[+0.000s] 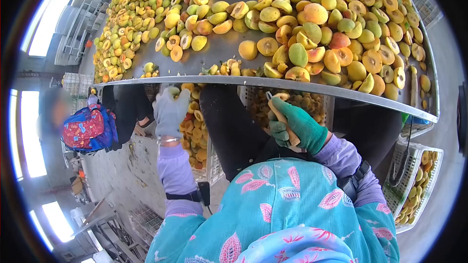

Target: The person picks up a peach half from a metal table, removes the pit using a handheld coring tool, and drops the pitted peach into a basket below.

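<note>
My right hand (pixel 298 122), in a green glove, is closed round a wooden-handled tool (pixel 284 119) with a small metal loop at its tip, held over my lap below the table edge. My left hand (pixel 170 109), in a pale grey glove, hangs over a crate of fruit halves (pixel 195 139) just below the table's metal rim. Its fingers point toward the rim, and whether anything is in them cannot be made out. Many yellow and orange fruits (pixel 370 61), mostly halved and some whole, lie heaped on the metal table (pixel 219 51).
A second crate (pixel 287 104) of fruit pieces stands between my legs, and a white crate (pixel 414 185) of halves at the right. A co-worker (pixel 90 122) in a red and blue patterned garment sits at the left. Racks and a stick-like piece (pixel 413 87) also show.
</note>
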A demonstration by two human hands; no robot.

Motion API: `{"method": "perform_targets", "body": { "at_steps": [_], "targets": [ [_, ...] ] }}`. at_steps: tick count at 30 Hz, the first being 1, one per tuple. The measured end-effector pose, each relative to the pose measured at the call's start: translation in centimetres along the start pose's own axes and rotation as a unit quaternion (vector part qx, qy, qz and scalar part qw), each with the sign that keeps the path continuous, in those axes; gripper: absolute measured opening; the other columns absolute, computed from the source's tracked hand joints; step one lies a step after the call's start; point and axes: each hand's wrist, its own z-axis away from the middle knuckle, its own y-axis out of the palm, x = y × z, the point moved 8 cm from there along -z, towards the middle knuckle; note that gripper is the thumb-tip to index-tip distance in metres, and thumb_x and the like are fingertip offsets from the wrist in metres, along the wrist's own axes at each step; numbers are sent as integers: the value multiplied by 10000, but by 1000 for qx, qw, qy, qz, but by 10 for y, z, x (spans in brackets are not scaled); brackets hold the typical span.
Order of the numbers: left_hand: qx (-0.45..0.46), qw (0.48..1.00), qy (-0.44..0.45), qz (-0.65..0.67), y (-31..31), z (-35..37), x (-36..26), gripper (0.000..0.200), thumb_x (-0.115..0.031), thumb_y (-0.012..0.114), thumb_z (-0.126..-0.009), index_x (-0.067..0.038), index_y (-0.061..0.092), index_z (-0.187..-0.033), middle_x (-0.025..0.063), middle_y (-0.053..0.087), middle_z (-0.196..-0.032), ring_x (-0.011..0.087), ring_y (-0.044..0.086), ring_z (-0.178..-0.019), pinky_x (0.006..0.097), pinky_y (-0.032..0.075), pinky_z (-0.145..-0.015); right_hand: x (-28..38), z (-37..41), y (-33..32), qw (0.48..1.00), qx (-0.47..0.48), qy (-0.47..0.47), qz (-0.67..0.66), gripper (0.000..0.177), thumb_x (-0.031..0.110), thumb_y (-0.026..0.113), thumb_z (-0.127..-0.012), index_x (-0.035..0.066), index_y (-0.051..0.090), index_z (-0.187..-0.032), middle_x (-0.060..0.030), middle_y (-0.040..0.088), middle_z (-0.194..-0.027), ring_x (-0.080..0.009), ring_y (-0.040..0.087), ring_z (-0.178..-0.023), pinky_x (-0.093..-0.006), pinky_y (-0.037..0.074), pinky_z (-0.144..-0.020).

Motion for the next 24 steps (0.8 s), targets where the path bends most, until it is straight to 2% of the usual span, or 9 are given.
{"method": "perform_targets", "body": {
  "at_steps": [1, 3, 5, 8, 9, 11, 13, 17, 24],
  "targets": [
    [-68, 990, 69, -102, -3, -4, -24, 443, -411, 618, -867, -19, 670, -1068, 182, 686, -933, 342, 649, -883, 435, 513, -816, -3, 1, -10, 999, -43, 0, 10, 399, 514, 502, -983, 142, 519, -840, 21, 468, -577, -103, 438, -389, -253, 343, -353],
    [-99, 953, 276, 75, 20, -20, -94, 440, -400, 667, -809, -60, 681, -1089, 190, 660, -1073, 374, 632, -911, 446, 510, -844, 5, 6, 4, 998, -50, -9, 23, 390, 509, 523, -981, 134, 563, -882, 13, 482, -567, -102, 452, -406, -223, 357, -364],
    [-87, 945, 312, 47, 56, -24, -173, 405, -343, 691, -785, -93, 678, -1104, 188, 638, -1118, 368, 637, -911, 443, 511, -857, 22, 9, 10, 994, -63, -73, 45, 392, 505, 524, -982, 127, 563, -884, 13, 479, -568, -105, 452, -407, -231, 358, -364],
    [109, 950, 292, -21, 124, -61, -194, 435, -294, 694, -781, -113, 650, -1174, 201, 630, -1097, 358, 642, -926, 428, 517, -867, 47, 22, 1, 968, -111, -155, 164, 400, 500, 511, -990, 115, 553, -891, 17, 480, -576, -98, 448, -416, -236, 365, -380],
    [230, 940, 205, 146, 108, -63, -189, 452, -226, 639, -832, -76, 595, -1256, 187, 624, -1169, 313, 655, -986, 395, 530, -875, 57, 22, -5, 956, -135, -185, 183, 414, 507, 511, -988, 107, 552, -889, 17, 485, -587, -95, 446, -418, -233, 354, -380],
    [415, 635, 43, 650, 113, -43, -174, 468, -196, 680, -832, -41, 593, -1265, 148, 668, -1175, 235, 682, -985, 330, 554, -849, 61, 15, -13, 933, -177, -228, 214, 442, 522, 511, -982, 92, 548, -886, 15, 494, -611, -89, 442, -420, -226, 333, -381],
    [249, 747, 229, 572, 76, -17, -180, 415, -117, 664, -860, -3, 584, -1251, 135, 677, -1165, 219, 690, -967, 314, 562, -846, 76, 6, -5, 883, -194, -281, 323, 430, 457, 515, -995, 34, 558, -926, -101, 590, -664, -205, 565, -501, -333, 422, -452],
    [141, 808, 378, 430, 66, 24, -191, 295, -13, 631, -897, -6, 597, -1190, 100, 688, -1098, 179, 688, -960, 294, 564, -834, 85, -6, 14, 759, -202, -401, 472, 384, 364, 516, -1007, -14, 565, -963, -219, 622, -742, -364, 649, -704, -445, 485, -627],
    [70, 832, 301, 460, 36, 37, -212, 139, -75, 620, -922, -12, 627, -1045, 100, 688, -989, 194, 678, -837, 340, 561, -761, 86, 3, 19, 748, -239, -428, 448, 362, 356, 525, -1005, 0, 572, -963, -188, 630, -736, -332, 646, -682, -427, 493, -612]
  ]
}}
